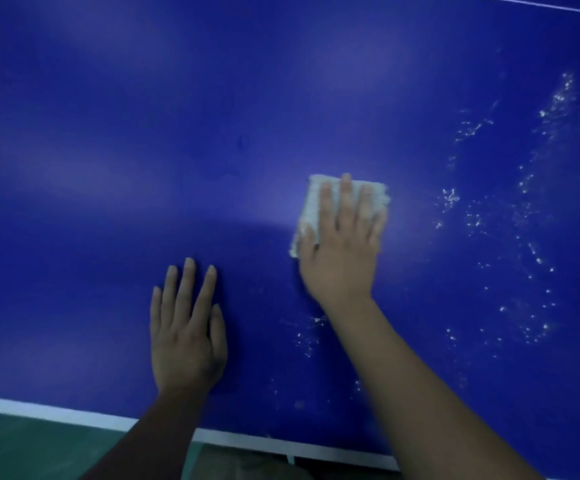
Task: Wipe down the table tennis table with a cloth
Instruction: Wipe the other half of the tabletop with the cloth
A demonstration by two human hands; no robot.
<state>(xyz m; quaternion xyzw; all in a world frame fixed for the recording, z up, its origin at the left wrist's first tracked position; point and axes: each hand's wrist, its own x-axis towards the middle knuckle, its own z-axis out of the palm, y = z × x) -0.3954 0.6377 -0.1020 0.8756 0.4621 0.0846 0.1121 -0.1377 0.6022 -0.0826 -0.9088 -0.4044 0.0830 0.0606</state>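
Head: white folded cloth [311,209] flat under right hand [342,258] on table [143,133].

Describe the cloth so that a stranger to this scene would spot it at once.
Start from the broad blue table that fills the view. Right of its middle, the right hand presses flat on a small squarish cloth. It is the only pale solid pad here; the white specks to its right are scattered bits, and the left hand rests on bare table.

The floor [21,441] was plain green, visible only at the lower left. Room lighting was dim and uneven.
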